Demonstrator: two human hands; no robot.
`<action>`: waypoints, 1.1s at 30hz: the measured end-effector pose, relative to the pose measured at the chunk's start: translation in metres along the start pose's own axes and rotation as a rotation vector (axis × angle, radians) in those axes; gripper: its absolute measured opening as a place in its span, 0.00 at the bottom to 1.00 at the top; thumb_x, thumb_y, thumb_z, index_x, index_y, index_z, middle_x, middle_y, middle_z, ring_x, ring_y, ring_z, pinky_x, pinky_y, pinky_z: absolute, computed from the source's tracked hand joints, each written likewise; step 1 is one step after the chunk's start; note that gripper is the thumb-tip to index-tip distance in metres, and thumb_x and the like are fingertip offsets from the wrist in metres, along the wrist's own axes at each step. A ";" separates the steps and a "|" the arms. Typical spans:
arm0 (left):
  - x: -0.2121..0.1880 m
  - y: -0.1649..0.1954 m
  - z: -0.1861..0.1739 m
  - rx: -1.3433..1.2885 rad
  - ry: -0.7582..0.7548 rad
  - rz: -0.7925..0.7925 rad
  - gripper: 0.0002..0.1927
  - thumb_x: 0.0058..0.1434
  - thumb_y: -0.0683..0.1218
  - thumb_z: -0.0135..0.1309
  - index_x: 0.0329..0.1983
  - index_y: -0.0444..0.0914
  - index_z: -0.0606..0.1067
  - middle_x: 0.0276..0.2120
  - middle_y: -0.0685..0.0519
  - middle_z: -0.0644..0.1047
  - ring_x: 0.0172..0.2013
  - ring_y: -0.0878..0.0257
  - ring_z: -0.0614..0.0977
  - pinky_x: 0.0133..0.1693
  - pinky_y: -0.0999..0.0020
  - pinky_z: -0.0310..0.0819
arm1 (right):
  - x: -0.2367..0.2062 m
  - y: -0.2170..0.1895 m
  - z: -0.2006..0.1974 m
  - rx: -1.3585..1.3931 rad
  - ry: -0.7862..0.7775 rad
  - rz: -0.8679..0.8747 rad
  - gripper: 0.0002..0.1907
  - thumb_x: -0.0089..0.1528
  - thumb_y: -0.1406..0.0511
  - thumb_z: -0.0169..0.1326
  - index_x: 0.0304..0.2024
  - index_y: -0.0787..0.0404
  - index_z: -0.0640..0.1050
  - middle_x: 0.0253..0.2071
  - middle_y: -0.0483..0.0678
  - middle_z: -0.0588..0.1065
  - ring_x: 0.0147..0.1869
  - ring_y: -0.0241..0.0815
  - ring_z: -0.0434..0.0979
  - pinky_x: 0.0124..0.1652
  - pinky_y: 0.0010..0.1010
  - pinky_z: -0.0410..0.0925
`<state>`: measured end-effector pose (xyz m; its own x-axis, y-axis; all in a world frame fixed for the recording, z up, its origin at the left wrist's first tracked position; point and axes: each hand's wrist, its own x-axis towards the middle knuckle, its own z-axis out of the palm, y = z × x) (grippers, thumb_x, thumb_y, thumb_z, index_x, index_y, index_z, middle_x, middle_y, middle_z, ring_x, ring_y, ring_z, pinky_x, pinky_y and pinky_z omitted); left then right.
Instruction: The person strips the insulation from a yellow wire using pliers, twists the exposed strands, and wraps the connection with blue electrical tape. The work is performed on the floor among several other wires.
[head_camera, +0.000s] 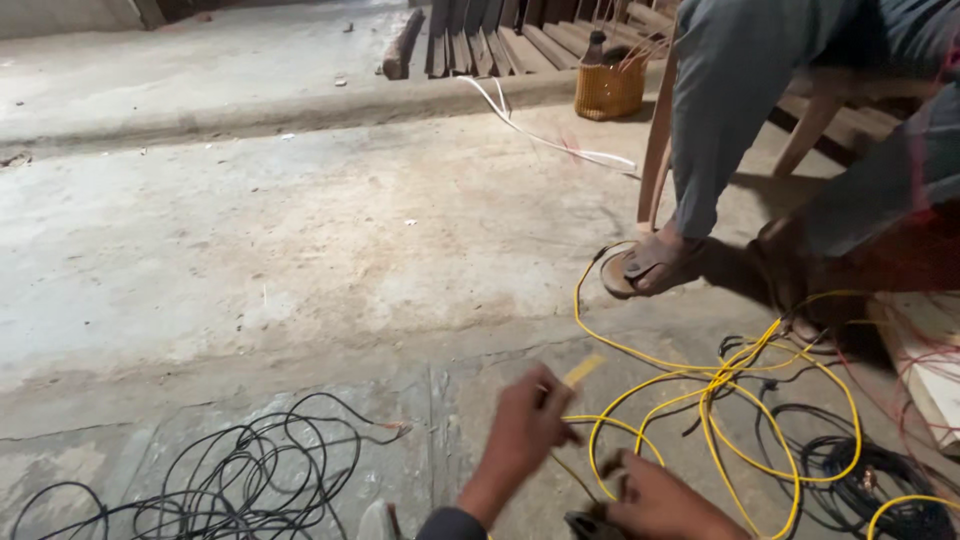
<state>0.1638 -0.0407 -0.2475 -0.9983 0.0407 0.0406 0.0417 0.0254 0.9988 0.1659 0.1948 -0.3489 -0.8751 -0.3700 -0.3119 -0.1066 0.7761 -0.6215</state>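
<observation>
We note a yellow wire (720, 400), thin and insulated, lying on the concrete floor in loose overlapping loops. Its coils spread from the lower middle of the view toward the right; one long strand arcs up toward the sandalled foot. Several loops cross at a knot-like bunch near the middle of the tangle. A short yellow wire end (583, 370), blurred, sticks up at a slant from the near loops.

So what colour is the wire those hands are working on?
Yellow wire, looped on the floor; the head view shows it clearly.
</observation>
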 end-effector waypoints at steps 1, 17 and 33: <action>0.007 -0.008 -0.005 -0.004 0.085 -0.051 0.10 0.65 0.47 0.55 0.34 0.35 0.74 0.20 0.52 0.75 0.19 0.64 0.79 0.22 0.65 0.70 | -0.008 0.011 0.008 -0.217 0.064 0.081 0.23 0.56 0.52 0.58 0.52 0.50 0.75 0.44 0.48 0.78 0.50 0.46 0.79 0.50 0.45 0.71; 0.002 0.012 -0.022 -0.363 -0.023 -0.296 0.09 0.68 0.47 0.51 0.41 0.37 0.79 0.27 0.56 0.79 0.26 0.68 0.79 0.30 0.71 0.73 | -0.037 0.059 0.018 -0.155 -0.081 0.174 0.16 0.58 0.59 0.61 0.44 0.60 0.82 0.33 0.49 0.81 0.38 0.42 0.84 0.42 0.37 0.75; -0.007 -0.004 0.018 0.299 0.196 0.180 0.07 0.66 0.43 0.49 0.35 0.34 0.69 0.21 0.43 0.80 0.23 0.52 0.83 0.28 0.57 0.73 | -0.027 -0.002 0.019 0.913 0.081 0.108 0.30 0.59 0.66 0.56 0.65 0.52 0.70 0.41 0.50 0.78 0.36 0.37 0.74 0.38 0.29 0.66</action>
<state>0.1712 -0.0231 -0.2522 -0.9614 -0.1199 0.2477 0.1975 0.3262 0.9245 0.1985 0.1935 -0.3524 -0.8927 -0.2556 -0.3711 0.3608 0.0876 -0.9285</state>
